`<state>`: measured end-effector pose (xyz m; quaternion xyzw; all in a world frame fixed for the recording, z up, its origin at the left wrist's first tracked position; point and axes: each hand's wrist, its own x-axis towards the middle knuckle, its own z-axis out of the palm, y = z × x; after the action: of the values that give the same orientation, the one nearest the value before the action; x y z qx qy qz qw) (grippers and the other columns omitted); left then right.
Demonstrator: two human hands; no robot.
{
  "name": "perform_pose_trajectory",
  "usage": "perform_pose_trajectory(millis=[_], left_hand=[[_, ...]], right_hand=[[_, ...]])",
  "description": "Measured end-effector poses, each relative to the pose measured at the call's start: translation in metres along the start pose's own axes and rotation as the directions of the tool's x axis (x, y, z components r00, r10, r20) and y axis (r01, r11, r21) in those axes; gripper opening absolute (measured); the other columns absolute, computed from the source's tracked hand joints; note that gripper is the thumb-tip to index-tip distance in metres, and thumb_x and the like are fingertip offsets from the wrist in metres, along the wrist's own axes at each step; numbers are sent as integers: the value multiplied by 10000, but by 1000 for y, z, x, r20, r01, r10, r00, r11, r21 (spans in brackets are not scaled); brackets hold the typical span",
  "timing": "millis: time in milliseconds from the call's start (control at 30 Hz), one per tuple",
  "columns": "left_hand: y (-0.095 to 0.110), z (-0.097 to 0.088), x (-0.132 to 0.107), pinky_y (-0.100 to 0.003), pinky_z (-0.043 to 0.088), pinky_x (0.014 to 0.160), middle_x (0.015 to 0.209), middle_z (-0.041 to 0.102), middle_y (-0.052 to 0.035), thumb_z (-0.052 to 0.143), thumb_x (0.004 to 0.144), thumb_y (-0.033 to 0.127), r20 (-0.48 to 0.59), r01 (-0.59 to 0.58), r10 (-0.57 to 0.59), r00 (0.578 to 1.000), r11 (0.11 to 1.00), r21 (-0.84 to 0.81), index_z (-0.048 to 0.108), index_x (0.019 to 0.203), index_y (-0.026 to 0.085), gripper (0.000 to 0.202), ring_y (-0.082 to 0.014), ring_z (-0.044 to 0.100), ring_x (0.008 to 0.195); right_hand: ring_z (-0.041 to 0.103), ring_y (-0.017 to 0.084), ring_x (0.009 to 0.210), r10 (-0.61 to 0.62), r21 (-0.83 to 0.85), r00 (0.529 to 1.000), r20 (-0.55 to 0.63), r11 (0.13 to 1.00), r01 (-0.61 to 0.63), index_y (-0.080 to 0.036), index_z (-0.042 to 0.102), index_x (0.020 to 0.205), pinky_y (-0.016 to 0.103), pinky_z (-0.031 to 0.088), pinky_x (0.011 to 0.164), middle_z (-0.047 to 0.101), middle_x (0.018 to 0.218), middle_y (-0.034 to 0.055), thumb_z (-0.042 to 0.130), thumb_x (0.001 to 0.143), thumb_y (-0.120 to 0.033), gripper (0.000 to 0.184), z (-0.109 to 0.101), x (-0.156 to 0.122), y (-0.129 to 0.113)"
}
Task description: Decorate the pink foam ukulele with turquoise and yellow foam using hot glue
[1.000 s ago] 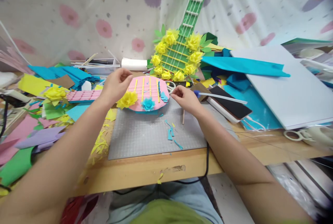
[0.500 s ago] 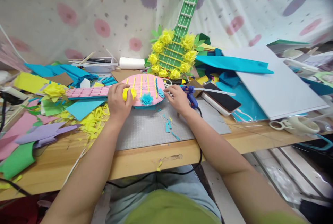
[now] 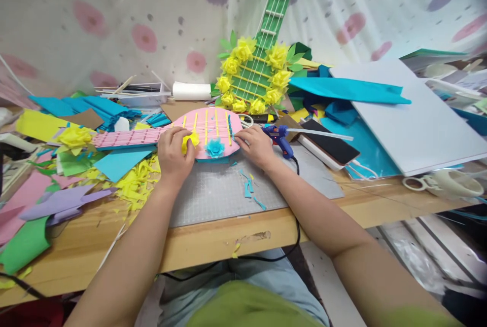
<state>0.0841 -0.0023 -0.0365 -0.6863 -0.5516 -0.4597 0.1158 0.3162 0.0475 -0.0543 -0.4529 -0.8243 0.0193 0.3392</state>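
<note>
A pink paper guitar (image 3: 224, 123) with yellow strips and pink strings lies across the grey cutting mat (image 3: 213, 195). My left hand (image 3: 175, 153) is curled over its body where the neck joins, thumb beside a yellow paper flower (image 3: 192, 139). A blue paper flower (image 3: 215, 148) sits on the body's near edge. At the right end, my right hand (image 3: 255, 145) has its fingers pinched together over the rim. A small blue paper piece (image 3: 235, 137) shows at those fingertips, mostly hidden by them.
Right of my right hand lies a blue glue gun (image 3: 281, 139) with its cord, beside a phone (image 3: 335, 145). A green paper guitar (image 3: 249, 81) leans upright behind. Yellow shreds (image 3: 139, 180) and coloured paper lie left; a white board (image 3: 411, 124) and cup (image 3: 452, 183) right.
My right fingers have moved slightly inward over the guitar's right end, covering most of the blue paper piece. My left hand keeps its place on the guitar. The view has shifted slightly.
</note>
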Motion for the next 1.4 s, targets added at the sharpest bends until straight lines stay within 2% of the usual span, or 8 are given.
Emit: perform_pose_trajectory(millis=[200,367,533,633,800,1000,1200,1400], left_hand=[[5,1,0,-402,390,942,1028,589,-101,489,777,188,-19,25,-25,1000,999,-24,579,917,200,167,-237,536,1035],[6,5,2,-443,350,972,1028,583,-112,480,768,173,-30,72,-74,997,996,-49,574,936,195,193,-261,514,1068],[6,8,2,-443,337,982,1052,587,-99,498,760,188,-23,0,-1,1000,1000,-20,588,947,218,209,-253,528,1053],[3,2,3,-466,331,992,1060,592,-101,512,753,190,-27,-19,19,999,1000,-9,593,956,236,224,-266,527,1064],[-6,-11,5,-482,342,993,1074,597,-101,528,747,195,-67,39,-35,997,998,49,599,939,267,217,-277,530,1071],[-15,-10,4,-489,347,995,1066,595,-96,524,746,182,-68,95,-90,994,993,69,610,918,273,213,-273,530,1071],[-11,-10,2,-467,366,984,1073,580,-100,517,747,166,-82,49,-46,996,998,39,607,918,262,216,-265,525,1069],[-1,-13,2,-448,385,969,1058,584,-90,509,751,162,-70,13,-11,997,1000,19,598,906,252,201,-252,534,1048]], right_hand=[[541,228,930,3,-72,1000,23,997,-2,-202,678,914,364,405,857,692,953,83,400,924,-314,300,0,-1,-1],[532,237,974,14,-21,1000,5,1000,-14,-216,676,919,393,405,887,683,987,83,410,916,-283,274,-1,-1,-4],[529,229,1029,39,19,998,-50,999,-38,-220,680,874,389,417,906,663,1064,71,462,890,-251,221,-5,-2,-7],[538,222,1007,75,61,994,-73,996,-71,-229,675,827,386,426,895,666,1024,61,505,863,-233,174,-4,-2,-7],[561,206,949,174,211,980,-94,966,-151,-223,650,773,357,433,864,666,938,53,544,830,-210,122,2,-2,-7],[559,205,858,264,257,963,-49,935,-243,-214,620,808,344,431,799,650,838,55,510,847,-233,118,9,-3,-9],[541,227,1007,216,287,967,-139,943,-169,-212,629,823,371,426,873,638,1030,89,513,829,-229,117,6,-2,-8],[542,213,953,172,218,978,-117,965,-144,-211,625,826,349,423,859,647,927,66,495,784,-148,151,7,-4,-10]])
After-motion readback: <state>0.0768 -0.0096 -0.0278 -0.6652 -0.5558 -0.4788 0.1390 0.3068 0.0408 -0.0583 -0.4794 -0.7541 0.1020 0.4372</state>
